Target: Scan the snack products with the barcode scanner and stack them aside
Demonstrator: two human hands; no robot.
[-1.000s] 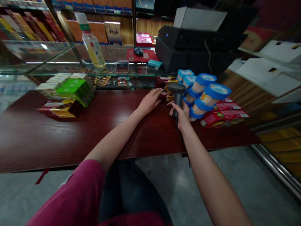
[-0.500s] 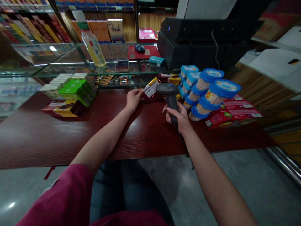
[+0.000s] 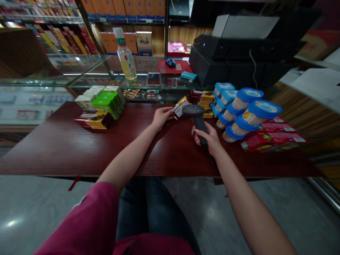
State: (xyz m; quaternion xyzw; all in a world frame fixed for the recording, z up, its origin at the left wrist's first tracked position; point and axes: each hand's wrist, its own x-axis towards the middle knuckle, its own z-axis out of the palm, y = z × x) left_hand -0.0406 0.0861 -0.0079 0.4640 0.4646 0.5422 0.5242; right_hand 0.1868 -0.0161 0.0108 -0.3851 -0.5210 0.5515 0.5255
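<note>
Left hand (image 3: 161, 118): packet (image 3: 179, 108) is pinched at one end, above counter (image 3: 170, 152).
Right hand (image 3: 208, 138): scanner (image 3: 198, 118) is gripped, apparently just beside packet.
Tubs (image 3: 242, 121): could be toppled by a rightward swing.

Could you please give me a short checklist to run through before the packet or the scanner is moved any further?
1. Left hand has hold of the packet: ok.
2. Packet's pale side in view: ok, though its print is too small to read.
3. Right hand grips the scanner by its handle: ok.
4. Scanner's beam on the packet: cannot tell, no beam shows.
5. A hand free: not ok, both are occupied.
6. Blue-lidded tubs standing in stacks: ok.
</note>
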